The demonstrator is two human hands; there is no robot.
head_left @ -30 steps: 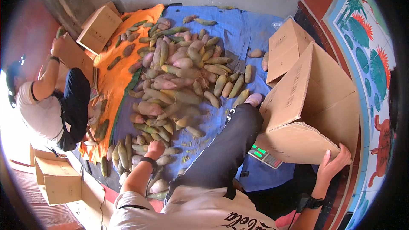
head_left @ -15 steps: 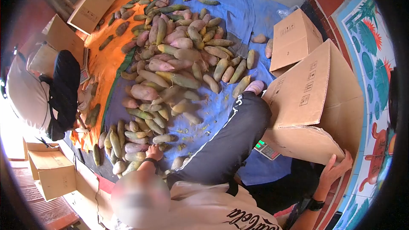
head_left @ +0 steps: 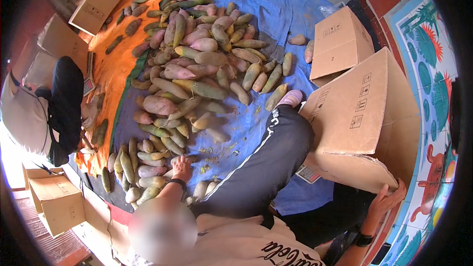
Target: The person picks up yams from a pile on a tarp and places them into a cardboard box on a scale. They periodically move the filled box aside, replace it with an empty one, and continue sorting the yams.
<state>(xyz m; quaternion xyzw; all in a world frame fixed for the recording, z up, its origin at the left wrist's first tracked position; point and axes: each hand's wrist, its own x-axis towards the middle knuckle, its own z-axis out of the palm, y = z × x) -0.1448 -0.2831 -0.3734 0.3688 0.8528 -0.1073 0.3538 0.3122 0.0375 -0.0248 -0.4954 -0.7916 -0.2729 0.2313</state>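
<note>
My left hand [head_left: 182, 169] reaches down to the near edge of a large heap of long green and pinkish radish-like vegetables [head_left: 207, 59]. Its fingers curl over one greenish vegetable [head_left: 192, 158], which is mostly hidden under them. On the right, my right hand [head_left: 388, 200] grips the lower edge of a big open cardboard box [head_left: 342, 113], which is tilted on its side with its opening facing right. More vegetables [head_left: 152, 171] lie just left of my left hand.
A smaller cardboard box [head_left: 340, 44] stands behind the big one. A digital scale [head_left: 308, 174] lies beside my bent leg [head_left: 261, 157] on the blue sheet [head_left: 305, 192]. Another person [head_left: 44, 113] sits at left by an orange sheet [head_left: 106, 64], several boxes and another scale [head_left: 89, 86].
My left hand has moved slightly up and onto the greenish vegetable it was beside. My right hand stays on the box edge. The view has shifted a little.
</note>
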